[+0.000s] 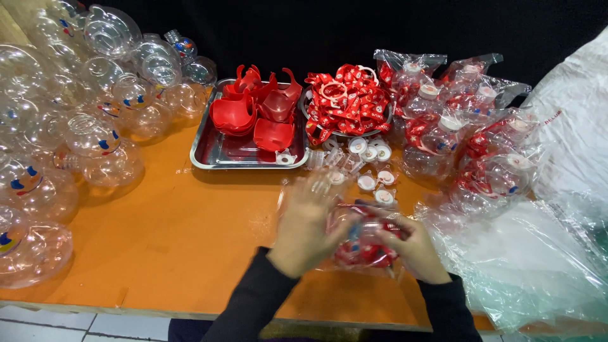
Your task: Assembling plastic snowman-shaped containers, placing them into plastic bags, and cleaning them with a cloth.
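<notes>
Both my hands work on one clear plastic bottle with red parts (364, 247), wrapped in a thin clear bag, low over the orange table (177, 234). My left hand (310, 225) is blurred with motion and lies over the bag's left side. My right hand (415, 250) grips the bottle from the right. The bottle is partly hidden by my fingers.
A steel tray (212, 155) holds red plastic bases (253, 111). A bowl of red straps (345, 101) stands beside it, with white caps (370, 168) in front. Bagged bottles (468, 139) pile at the right over loose clear bags (532, 259). Clear bare bottles (82, 126) crowd the left.
</notes>
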